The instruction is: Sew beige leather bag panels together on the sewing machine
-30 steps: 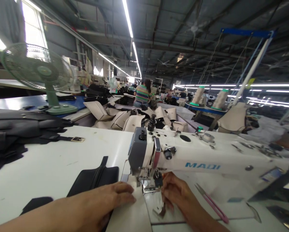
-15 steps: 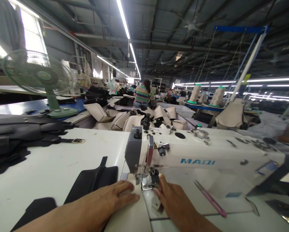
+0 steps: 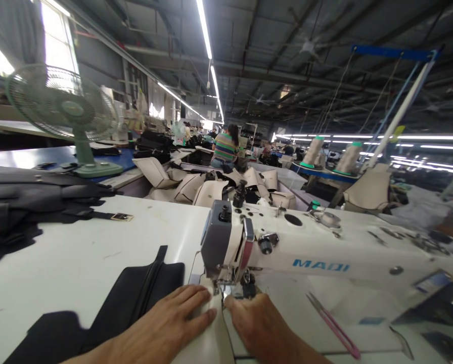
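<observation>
A pale beige leather-like strip (image 3: 207, 338) runs lengthwise under the needle area of the white sewing machine (image 3: 275, 260). My left hand (image 3: 177, 313) lies on this strip, fingers stretched flat and pointing at the presser foot. To the right of the strip's edge, my right hand (image 3: 259, 321) is closed, with thumb and forefinger pinched just in front of the foot. Whatever sits between those fingertips is too small to make out. Left of my left hand, a black leather-like piece (image 3: 135, 288) with a narrow tab rests on the table.
Pink-handled thread snips (image 3: 334, 326) lie on the machine bed to the right. Black pieces (image 3: 37, 202) with a buckled strap are stacked at left, near a green fan (image 3: 84, 146). Beige bag parts (image 3: 207, 192) are heaped behind the machine; a person (image 3: 225, 147) sits beyond.
My right hand has moved from the metal attachment beside the presser foot leftward to the strip's edge, its fingers now pinched. My left hand stays on the strip. The view has shifted slightly.
</observation>
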A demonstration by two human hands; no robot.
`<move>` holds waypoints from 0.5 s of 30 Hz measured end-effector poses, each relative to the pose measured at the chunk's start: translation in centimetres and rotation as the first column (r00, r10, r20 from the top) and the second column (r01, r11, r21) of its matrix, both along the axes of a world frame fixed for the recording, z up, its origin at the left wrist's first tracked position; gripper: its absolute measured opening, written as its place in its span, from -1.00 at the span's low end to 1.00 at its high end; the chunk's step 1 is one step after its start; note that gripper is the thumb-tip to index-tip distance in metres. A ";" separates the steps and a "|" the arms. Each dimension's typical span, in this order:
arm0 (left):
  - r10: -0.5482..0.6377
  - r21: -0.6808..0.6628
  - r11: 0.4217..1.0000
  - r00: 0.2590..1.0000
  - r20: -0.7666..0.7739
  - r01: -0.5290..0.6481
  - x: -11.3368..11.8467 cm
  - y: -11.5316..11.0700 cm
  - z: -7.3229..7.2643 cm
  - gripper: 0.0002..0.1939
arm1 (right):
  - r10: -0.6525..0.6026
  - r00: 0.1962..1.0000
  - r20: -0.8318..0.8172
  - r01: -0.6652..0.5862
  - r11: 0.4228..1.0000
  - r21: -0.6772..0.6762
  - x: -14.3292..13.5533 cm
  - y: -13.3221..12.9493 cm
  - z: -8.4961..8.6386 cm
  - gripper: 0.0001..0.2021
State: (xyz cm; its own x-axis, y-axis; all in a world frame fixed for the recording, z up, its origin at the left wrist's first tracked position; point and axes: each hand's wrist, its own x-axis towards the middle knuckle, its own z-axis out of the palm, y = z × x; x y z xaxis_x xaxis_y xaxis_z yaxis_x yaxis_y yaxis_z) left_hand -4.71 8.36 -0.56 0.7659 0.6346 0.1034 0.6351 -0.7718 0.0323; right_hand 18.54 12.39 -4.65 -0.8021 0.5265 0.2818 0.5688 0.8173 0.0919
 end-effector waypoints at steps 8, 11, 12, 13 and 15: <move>-0.055 0.084 0.995 0.994 0.092 0.047 -0.8 0.6 -0.6 -0.48 | -0.302 0.881 -0.364 0.166 0.918 -0.360 1.6 0.8 0.0 -0.67; -0.058 0.093 0.994 0.993 0.105 0.048 -0.6 0.4 0.0 -0.55 | -0.363 0.822 -0.438 0.093 0.846 -0.526 2.4 0.8 0.9 -0.50; -0.058 0.097 0.994 0.993 0.103 0.048 -0.5 0.4 0.3 -0.57 | -0.372 0.808 -0.458 0.055 0.820 -0.569 2.4 0.8 1.1 -0.45; -0.059 0.101 0.994 0.993 0.100 0.049 -0.5 0.3 0.5 -0.58 | -0.383 0.790 -0.478 0.027 0.801 -0.599 2.3 1.0 1.3 -0.41; -0.060 0.100 0.994 0.993 0.098 0.050 -0.3 0.2 0.9 -0.59 | -0.421 0.754 -0.505 0.008 0.774 -0.633 1.7 1.3 1.6 -0.34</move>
